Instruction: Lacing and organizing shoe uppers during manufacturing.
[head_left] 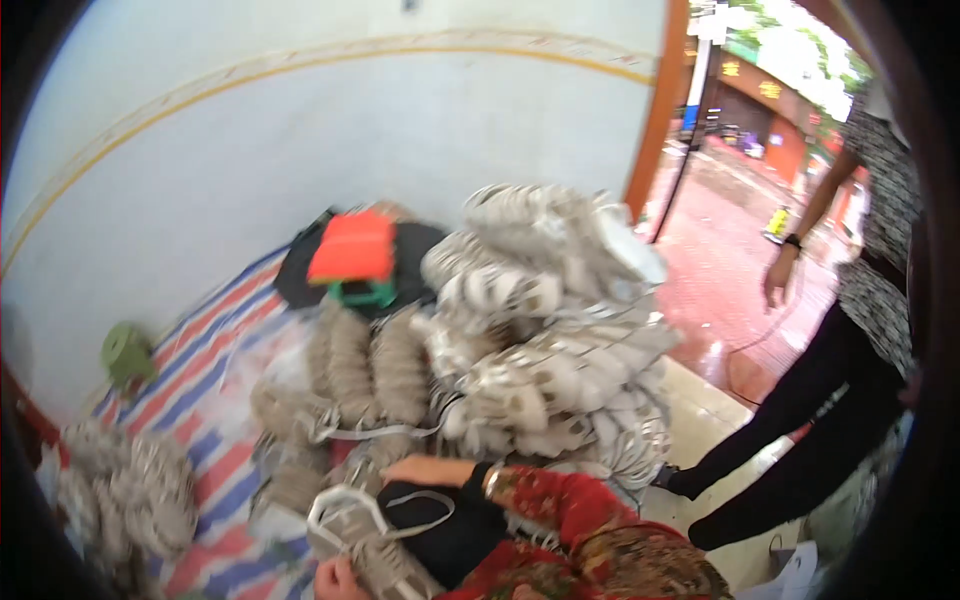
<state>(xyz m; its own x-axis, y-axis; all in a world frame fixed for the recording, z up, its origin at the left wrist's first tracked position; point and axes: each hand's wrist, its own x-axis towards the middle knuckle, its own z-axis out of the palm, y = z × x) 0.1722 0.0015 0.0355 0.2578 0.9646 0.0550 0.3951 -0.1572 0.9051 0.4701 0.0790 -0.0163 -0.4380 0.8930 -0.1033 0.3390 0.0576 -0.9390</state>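
Note:
A grey-beige shoe upper point(378, 562) with a white-edged collar lies over the dark cloth at my lap. My left hand point(338, 580) is closed on its edge at the lower border of the view. From the upper, a white lace point(440, 510) curves out in a loop toward my right hand point(430, 470). That hand is stretched leftward with its fingers drawn together, apparently on the lace; blur softens the fingertips. Just beyond it stand stacked brown-grey uppers point(350, 365), with another white strip point(380, 433) lying across their near end.
A tall heap of pale uppers point(545, 370) rises ahead. More uppers point(135, 490) lie at left on a striped sheet point(215, 455). A red-topped stool point(355, 247) and a green roll point(127, 352) are near the wall. Beside the doorway stands a person point(850, 330) in dark trousers.

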